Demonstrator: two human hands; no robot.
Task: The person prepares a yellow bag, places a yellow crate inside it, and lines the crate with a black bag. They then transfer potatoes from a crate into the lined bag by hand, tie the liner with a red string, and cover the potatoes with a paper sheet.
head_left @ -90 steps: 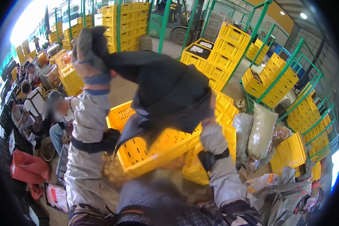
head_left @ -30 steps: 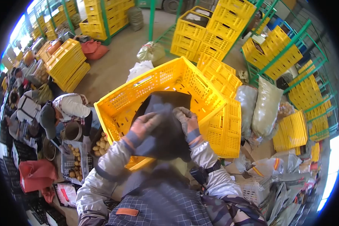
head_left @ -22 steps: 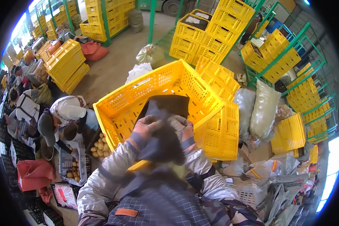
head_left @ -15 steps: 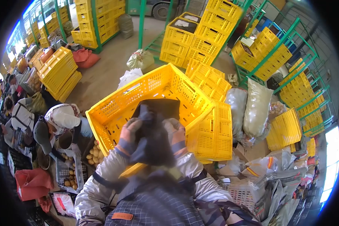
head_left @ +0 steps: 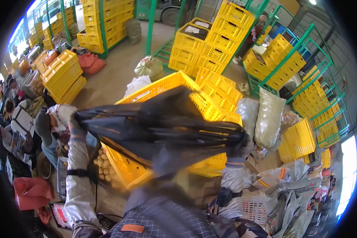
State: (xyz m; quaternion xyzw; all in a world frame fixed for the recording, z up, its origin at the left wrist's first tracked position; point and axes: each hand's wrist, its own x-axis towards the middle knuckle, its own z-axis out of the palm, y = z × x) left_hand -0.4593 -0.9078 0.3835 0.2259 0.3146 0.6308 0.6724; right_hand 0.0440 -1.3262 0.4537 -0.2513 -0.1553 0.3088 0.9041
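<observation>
A thin black plastic bag [head_left: 158, 127] is stretched wide between my two hands, partly see-through and blurred by motion. My left hand [head_left: 68, 115], in a pale glove, grips its left end. At the other end, my gloved right hand [head_left: 242, 148] is closed on the gathered plastic. Beneath the bag stands a large yellow plastic crate [head_left: 127, 168], tilted across the view; the bag hides much of its inside. Its rear rim and front left corner show.
Potatoes [head_left: 104, 164] lie left of the crate, near a bending co-worker [head_left: 47, 123]. Stacked yellow crates [head_left: 218, 89] and full clear sacks [head_left: 269, 117] stand to the right. Green metal racks [head_left: 301, 51] hold more crates behind. Grey plastic bags [head_left: 289, 202] lie at lower right.
My hands have moved far apart, left and right. The black bag, bunched between them before, is now pulled out wide across the crate.
</observation>
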